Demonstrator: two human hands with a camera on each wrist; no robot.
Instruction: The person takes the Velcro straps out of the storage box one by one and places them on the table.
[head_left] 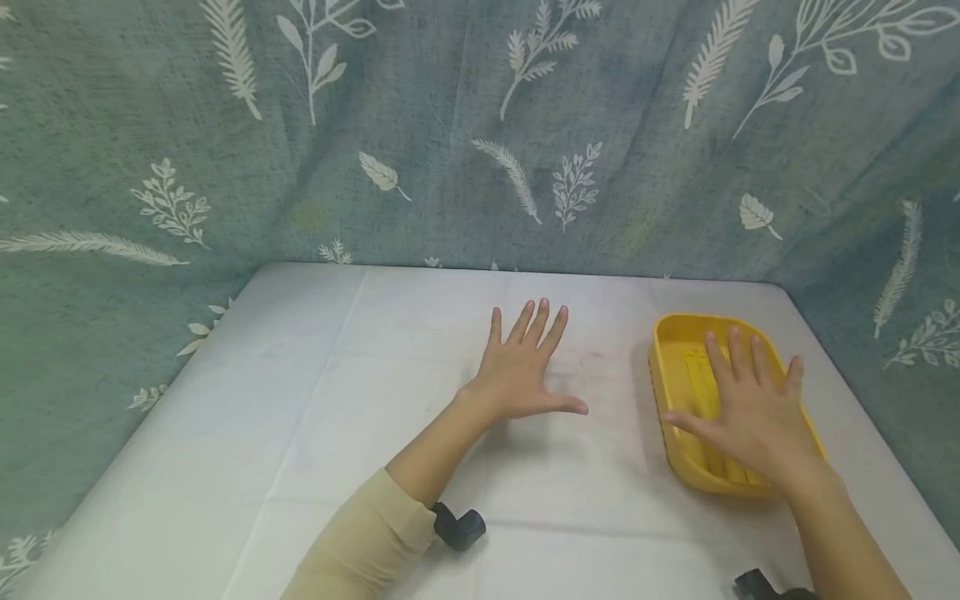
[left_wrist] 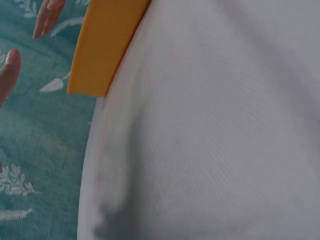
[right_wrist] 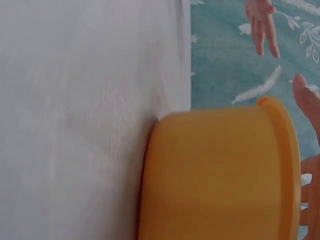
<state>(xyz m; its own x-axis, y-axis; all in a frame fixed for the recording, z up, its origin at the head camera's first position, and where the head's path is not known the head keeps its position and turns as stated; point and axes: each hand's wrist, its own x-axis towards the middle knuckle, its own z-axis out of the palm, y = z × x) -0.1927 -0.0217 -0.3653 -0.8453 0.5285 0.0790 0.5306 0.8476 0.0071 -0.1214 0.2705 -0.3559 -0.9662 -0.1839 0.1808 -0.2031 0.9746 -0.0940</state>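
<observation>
My left hand (head_left: 517, 371) is spread palm down over the white table, fingers and thumb splayed, holding nothing. To its right stands a yellow tub (head_left: 663, 417) with rounded corners and raised sides. My right hand (head_left: 757, 412) hovers over the tub with its fingers spread, covering part of the inside. Long yellow shapes (head_left: 701, 383) show along the tub's floor, partly hidden by that hand. In the right wrist view, the tub's wall (right_wrist: 215, 170) fills the lower middle, with the right thumb (right_wrist: 306, 97) beyond the rim.
A white cloth (head_left: 360, 433) covers the table. Behind and beside it hangs a green-blue curtain (head_left: 435, 192) with white leaf prints. Black wrist-worn devices show at the left wrist (head_left: 459, 529) and the right wrist (head_left: 753, 583). The tub sits near the table's right edge.
</observation>
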